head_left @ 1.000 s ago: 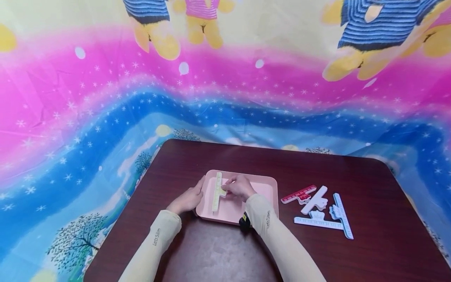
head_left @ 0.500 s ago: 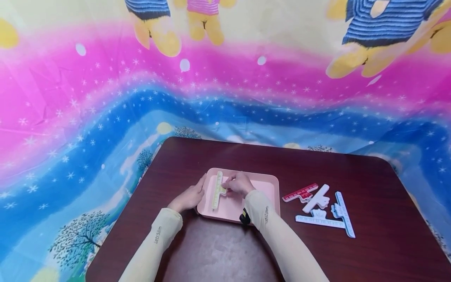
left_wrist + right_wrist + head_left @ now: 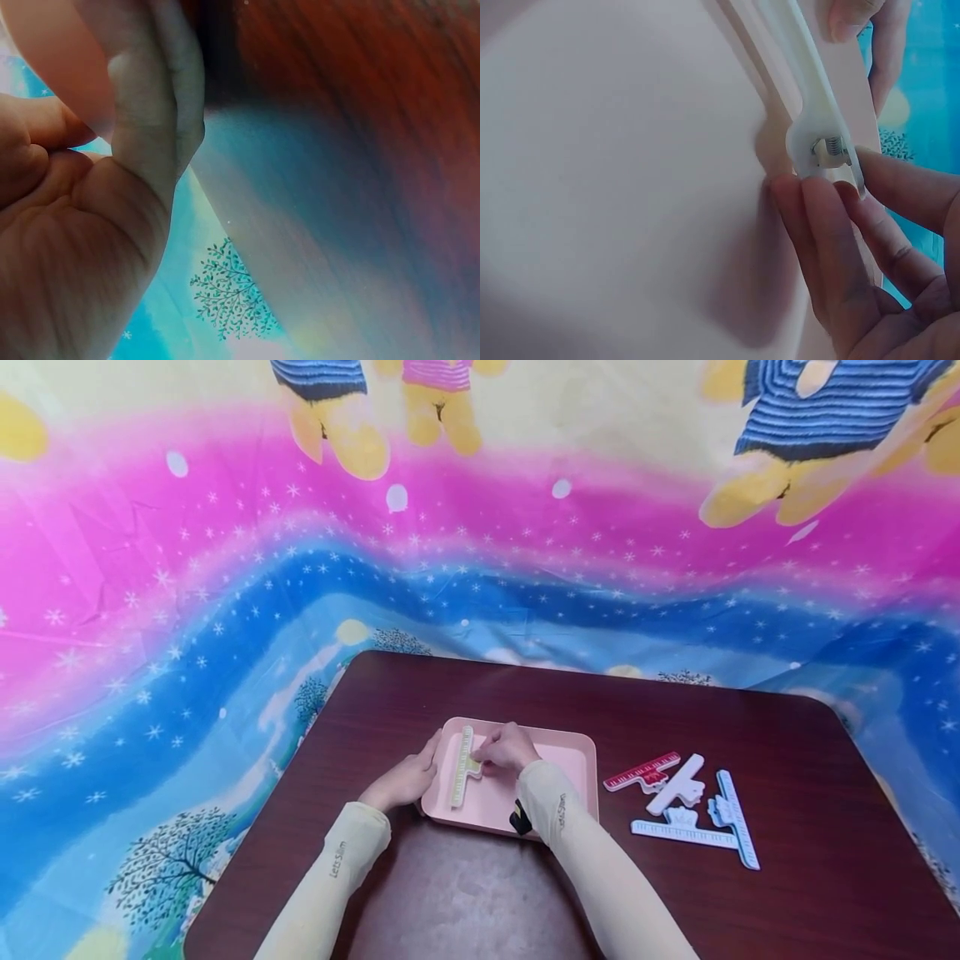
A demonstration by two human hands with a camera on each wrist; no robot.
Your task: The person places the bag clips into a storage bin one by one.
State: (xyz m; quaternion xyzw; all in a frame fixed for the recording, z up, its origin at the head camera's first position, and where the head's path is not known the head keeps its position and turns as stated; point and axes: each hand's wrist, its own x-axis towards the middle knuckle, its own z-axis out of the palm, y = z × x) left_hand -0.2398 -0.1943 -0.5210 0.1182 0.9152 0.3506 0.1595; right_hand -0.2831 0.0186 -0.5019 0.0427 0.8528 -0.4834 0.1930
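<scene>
A pink tray (image 3: 555, 760) lies on the dark brown table (image 3: 465, 893). Inside it, along its left side, lies a pale yellow-white ruler clip (image 3: 462, 766). My right hand (image 3: 508, 750) pinches that clip's handle; in the right wrist view the clip (image 3: 819, 135) with its metal spring sits between my fingertips (image 3: 817, 202) and the tray floor (image 3: 615, 180). My left hand (image 3: 408, 777) holds the tray's left rim; in the left wrist view its fingers (image 3: 157, 97) lie against the pink edge (image 3: 52, 52).
To the right of the tray lie a red ruler clip (image 3: 641, 772), a white one (image 3: 677, 785) and two light blue ones (image 3: 735, 818). A bright printed cloth (image 3: 225, 593) hangs behind and left of the table.
Both hands and the yellow-white clip stay almost where they were; the view shifted slightly. The other clips have not moved.
</scene>
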